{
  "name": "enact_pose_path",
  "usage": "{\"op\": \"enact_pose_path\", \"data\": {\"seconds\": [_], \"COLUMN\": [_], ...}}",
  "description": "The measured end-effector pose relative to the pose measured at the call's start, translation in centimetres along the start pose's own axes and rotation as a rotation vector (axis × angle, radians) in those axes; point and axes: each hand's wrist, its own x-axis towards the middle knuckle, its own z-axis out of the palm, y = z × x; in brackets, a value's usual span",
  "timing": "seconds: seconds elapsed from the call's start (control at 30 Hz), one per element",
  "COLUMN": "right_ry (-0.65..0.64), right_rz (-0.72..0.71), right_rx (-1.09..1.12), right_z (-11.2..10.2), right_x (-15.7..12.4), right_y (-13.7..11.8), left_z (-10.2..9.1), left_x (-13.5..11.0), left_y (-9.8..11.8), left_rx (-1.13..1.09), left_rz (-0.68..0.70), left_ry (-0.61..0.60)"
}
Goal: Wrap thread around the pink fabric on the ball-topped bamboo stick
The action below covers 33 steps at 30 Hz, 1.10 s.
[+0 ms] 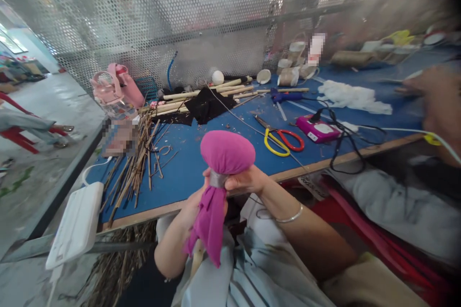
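Observation:
A pink cloth-covered mallet [227, 152] is held up between my hands at the table's front edge. Its padded round head faces up, grey tape [217, 179] circles the neck, and loose pink cloth [211, 220] hangs below. Part of a pale wooden stick [197, 256] shows under the cloth. My left hand [197, 197] closes on the neck from the left, its fingers mostly behind the cloth. From the right, my right hand [247, 180] grips the neck just under the head, thumb against the tape.
On the blue table [173, 153] lie scissors [279, 139], a glue gun [286, 97], a magenta box [319, 129] with cables, thin twigs [133, 168], wooden sticks [216, 91] and black cloth [209, 105]. A white power bank [75, 225] is at left. Another person's hand [441, 100] is blurred at right.

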Motion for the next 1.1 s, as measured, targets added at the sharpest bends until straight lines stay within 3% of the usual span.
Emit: {"op": "enact_pose_path", "data": {"seconds": [0.03,0.1,0.2,0.23,0.27,0.37,0.43,0.6,0.8,1.1], "right_ry": [0.038,0.204,0.418,0.458,0.489,0.544,0.569,0.572,0.499,0.447], "right_rz": [-0.023,-0.12,-0.198,-0.189,-0.176,-0.167,-0.197,-0.199,-0.205,-0.214], "right_rx": [0.002,0.001,-0.023,-0.046,-0.077,-0.154,-0.168,-0.261,-0.511,-0.185], "right_z": [0.0,0.2,0.7,1.0,1.3,2.4,2.8,2.5,2.3,2.3], "right_x": [0.0,0.2,0.6,0.7,0.8,1.1,1.3,1.4,-0.2,-0.3], "right_y": [0.0,0.0,0.1,0.1,0.1,-0.1,-0.3,-1.0,-2.0,-2.3], "left_z": [-0.2,-0.9,-1.3,-1.1,-0.7,0.8,1.5,0.6,-0.1,0.2], "left_x": [-0.1,-0.4,-0.9,-0.9,-0.9,-0.4,0.3,1.3,0.6,-0.5], "left_y": [0.4,1.7,3.9,4.3,4.5,3.4,1.9,-0.2,1.0,0.4], "left_rx": [0.139,0.466,0.844,0.867,0.862,0.834,0.844,0.71,0.576,0.237], "left_rz": [0.042,0.264,0.749,0.828,0.865,0.828,0.763,0.72,0.604,0.493], "left_ry": [0.024,0.179,0.67,0.743,0.752,0.487,0.405,0.485,0.473,0.396]}}
